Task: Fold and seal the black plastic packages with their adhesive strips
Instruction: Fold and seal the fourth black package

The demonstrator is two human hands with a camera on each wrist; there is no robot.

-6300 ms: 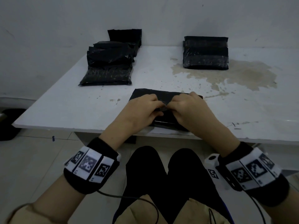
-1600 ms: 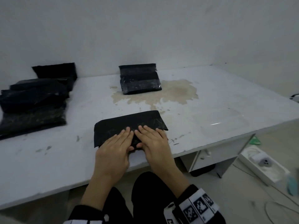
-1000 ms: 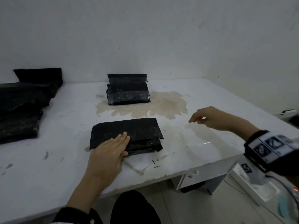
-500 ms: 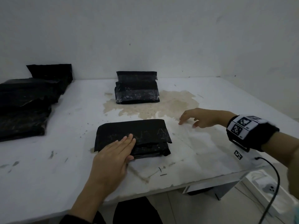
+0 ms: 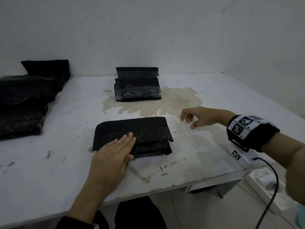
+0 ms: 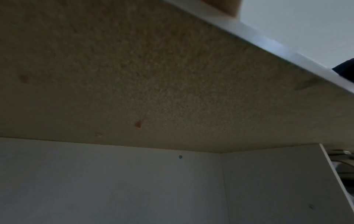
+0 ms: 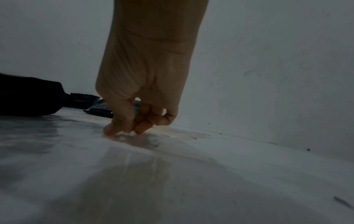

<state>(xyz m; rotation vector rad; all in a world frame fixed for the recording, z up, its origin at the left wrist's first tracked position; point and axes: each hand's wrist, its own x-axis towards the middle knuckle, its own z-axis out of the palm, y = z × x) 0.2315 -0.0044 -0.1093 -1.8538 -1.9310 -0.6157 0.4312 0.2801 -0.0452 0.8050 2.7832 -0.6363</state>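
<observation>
A folded black plastic package lies near the front of the white table. My left hand lies flat on its near left part, fingers straight and together. My right hand is off the package, just to its right, with fingers loosely curled and nothing in them. In the right wrist view the right hand's fingertips touch the bare tabletop, and the package shows dark at the left. The left wrist view shows only the table's underside.
A stack of sealed black packages sits at the back middle beside a brown stain. A pile of black packages fills the far left. The table's edge runs along the front and right, and a white box lies on the floor.
Both hands were pressing the package. The right hand has lifted off and swung out to the right, down onto the tabletop. The left hand stays flat on the package.
</observation>
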